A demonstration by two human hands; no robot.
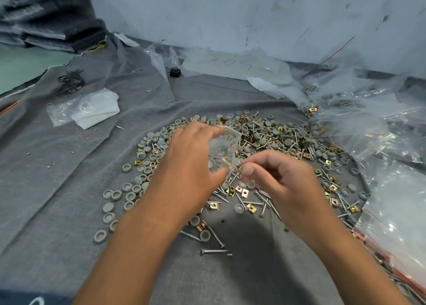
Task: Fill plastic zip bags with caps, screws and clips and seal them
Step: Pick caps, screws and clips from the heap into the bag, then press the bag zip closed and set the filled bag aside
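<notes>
"205" (faint red) on plastic sheet (230, 67)

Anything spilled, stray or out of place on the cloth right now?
Mostly no: the main pile of grey caps, screws and brass clips looks deliberate. A few silver screws lie apart near the front, and small coloured bits dot the grey cloth at left.

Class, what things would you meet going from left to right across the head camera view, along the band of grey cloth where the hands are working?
Folded white plastic sheet → scattered grey round plastic caps → left hand → small clear zip bag → right hand → heap of filled clear plastic bags.
</notes>
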